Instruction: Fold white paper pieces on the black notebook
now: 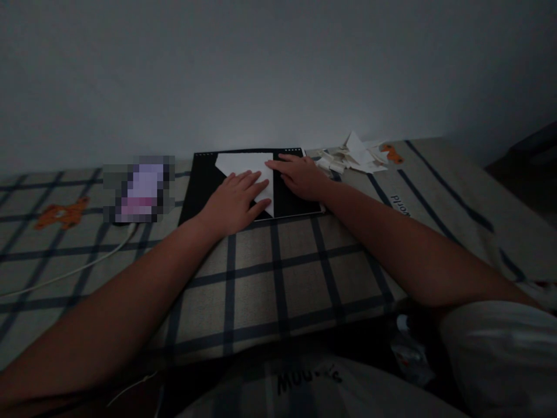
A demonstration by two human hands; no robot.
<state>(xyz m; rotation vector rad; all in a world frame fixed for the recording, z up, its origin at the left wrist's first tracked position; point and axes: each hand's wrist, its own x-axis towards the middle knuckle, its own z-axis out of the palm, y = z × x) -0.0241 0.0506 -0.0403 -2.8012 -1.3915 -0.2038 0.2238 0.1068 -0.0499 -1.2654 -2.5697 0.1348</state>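
A folded sheet of white paper [246,161] lies on a black notebook or pad [198,194] with punched holes along its far edge. My left hand [237,200] rests palm down across the paper, fingers spread, covering much of its lower left part. The fingertips of my right hand [302,177] touch the paper's upper right edge, its index finger stretched out, while the rest of the hand lies over the black cover. A straight edge runs down the paper's right side to a point near the front of the pad.
Right of the pad sits a pile of folded white paper pieces [354,155]. To the left, a phone [141,188], blurred out, has a white cable [96,262] plugged in. A checked cloth [256,290] covers the table, which meets a grey wall [261,69]. Below the edge is a clear plastic bottle [411,354].
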